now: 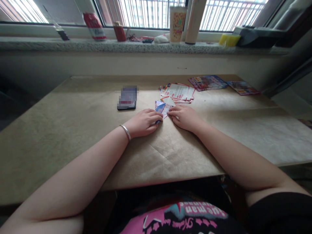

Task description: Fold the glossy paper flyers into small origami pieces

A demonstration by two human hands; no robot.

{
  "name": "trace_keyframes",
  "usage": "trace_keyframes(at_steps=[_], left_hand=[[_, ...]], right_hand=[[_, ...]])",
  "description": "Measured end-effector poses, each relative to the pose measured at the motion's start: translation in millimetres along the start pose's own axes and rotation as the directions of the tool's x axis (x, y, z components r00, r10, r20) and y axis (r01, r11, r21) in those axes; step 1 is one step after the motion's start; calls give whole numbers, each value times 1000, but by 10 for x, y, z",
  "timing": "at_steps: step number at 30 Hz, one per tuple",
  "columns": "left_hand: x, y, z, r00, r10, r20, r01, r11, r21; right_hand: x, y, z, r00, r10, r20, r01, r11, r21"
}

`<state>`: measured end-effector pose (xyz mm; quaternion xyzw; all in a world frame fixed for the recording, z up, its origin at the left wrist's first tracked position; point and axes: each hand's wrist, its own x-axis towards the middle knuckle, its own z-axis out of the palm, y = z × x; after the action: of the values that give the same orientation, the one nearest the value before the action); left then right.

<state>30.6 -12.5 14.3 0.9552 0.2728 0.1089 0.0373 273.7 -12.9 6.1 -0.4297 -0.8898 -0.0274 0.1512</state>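
Note:
A small piece of folded paper (pixel 166 108), printed blue and white, lies on the table between my hands. My left hand (pixel 145 123), with a silver bangle at the wrist, holds its left side, fingers bent over the blue part. Across from it, my right hand (pixel 183 116) has its fingers closed at the right edge. Just behind is a loose pile of printed cards (pixel 179 91) with red and orange borders; the folded paper's far tip reaches toward the pile. What the fingertips cover cannot be seen.
A phone (pixel 128 97) lies left of the cards. Farther back on the right are a colourful stack of booklets (pixel 208 82) and another booklet (pixel 243 87). The windowsill (pixel 146 47) bears a red-and-white can (pixel 94 27), a patterned cup (pixel 176 24) and a yellow object (pixel 229 40).

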Motion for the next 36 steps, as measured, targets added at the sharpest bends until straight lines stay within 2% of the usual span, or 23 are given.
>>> trace_keyframes(at_steps=[5, 14, 25, 36], left_hand=[[1, -3, -2, 999, 34, 14, -34, 999, -8], [-52, 50, -60, 999, -24, 44, 25, 999, -34], [-42, 50, -148, 996, -33, 86, 32, 999, 11], [-80, 30, -230, 994, -41, 101, 46, 998, -40]], right_hand=[[-5, -23, -76, 997, 43, 69, -37, 995, -94], [-45, -75, -182, 986, 136, 101, -117, 977, -177], [-75, -9, -281, 961, 241, 136, -210, 955, -210], [-67, -6, -281, 955, 254, 151, -219, 952, -216]])
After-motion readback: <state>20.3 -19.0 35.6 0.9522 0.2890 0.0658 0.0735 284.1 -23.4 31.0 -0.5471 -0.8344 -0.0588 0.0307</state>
